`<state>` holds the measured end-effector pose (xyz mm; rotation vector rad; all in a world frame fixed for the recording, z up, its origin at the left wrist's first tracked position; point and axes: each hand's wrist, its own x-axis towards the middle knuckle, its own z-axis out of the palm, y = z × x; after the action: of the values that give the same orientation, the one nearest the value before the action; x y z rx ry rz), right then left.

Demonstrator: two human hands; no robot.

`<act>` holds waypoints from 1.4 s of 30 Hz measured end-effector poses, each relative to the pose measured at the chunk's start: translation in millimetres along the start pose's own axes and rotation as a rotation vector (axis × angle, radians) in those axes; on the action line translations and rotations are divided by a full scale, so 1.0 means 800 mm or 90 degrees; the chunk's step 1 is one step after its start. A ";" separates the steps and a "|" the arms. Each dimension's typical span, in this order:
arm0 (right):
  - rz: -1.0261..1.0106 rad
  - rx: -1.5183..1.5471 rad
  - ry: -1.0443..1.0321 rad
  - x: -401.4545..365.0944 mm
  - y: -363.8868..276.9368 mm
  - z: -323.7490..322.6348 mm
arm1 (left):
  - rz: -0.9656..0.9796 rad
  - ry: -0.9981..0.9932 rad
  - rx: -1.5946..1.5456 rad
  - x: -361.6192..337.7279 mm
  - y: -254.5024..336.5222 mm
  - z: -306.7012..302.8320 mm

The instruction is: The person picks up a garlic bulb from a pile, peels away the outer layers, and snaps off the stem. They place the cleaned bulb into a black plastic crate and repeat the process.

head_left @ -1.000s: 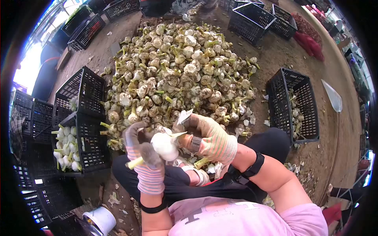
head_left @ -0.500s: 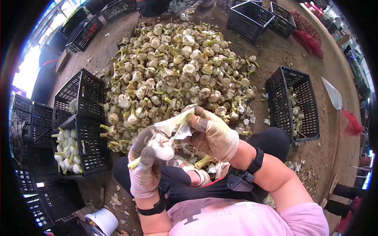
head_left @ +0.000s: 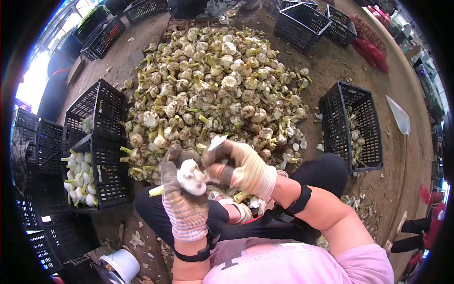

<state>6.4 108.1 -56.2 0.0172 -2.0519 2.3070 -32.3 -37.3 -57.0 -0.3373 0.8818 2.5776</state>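
Note:
In the head view my left hand [head_left: 182, 203], in a striped, dirt-stained glove, is closed around a white garlic bulb [head_left: 191, 178]. The bulb's cut green stem [head_left: 156, 191] pokes out on the left side of that hand. My right hand [head_left: 248, 169], gloved the same way, is right beside the bulb with its fingers curled. A pale strip of garlic skin [head_left: 217, 141] sticks out from between its fingers. Beyond both hands lies a large heap of unpeeled garlic [head_left: 213, 90] with dirty skins and short stems.
On the left a black crate [head_left: 111, 177] holds clean white garlic [head_left: 81, 182]. A black crate [head_left: 339, 125] on the right contains some dirty bulbs. More crates [head_left: 301, 26] stand at the back. A white bucket [head_left: 124, 266] is at lower left. Loose skins litter the floor.
The long skin strip that hung between my hands is mostly out of sight. My right hand has come left and down against the bulb, which has turned in my left hand.

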 end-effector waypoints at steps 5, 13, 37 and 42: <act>0.005 0.180 0.137 0.008 -0.005 -0.015 | 0.146 0.009 0.303 -0.012 0.009 0.023; -0.132 -0.112 0.054 0.003 -0.001 -0.003 | 0.361 -0.108 0.507 0.004 -0.015 0.009; 0.112 0.240 0.063 -0.003 -0.004 0.004 | 0.454 -0.093 0.430 0.000 -0.020 0.015; -0.026 0.199 0.050 -0.003 0.007 0.010 | 0.458 -0.057 0.407 -0.001 -0.022 0.022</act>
<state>8.5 99.2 -60.9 -0.0193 -1.6228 2.5319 -25.7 -13.3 -52.4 0.3422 1.9904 2.6469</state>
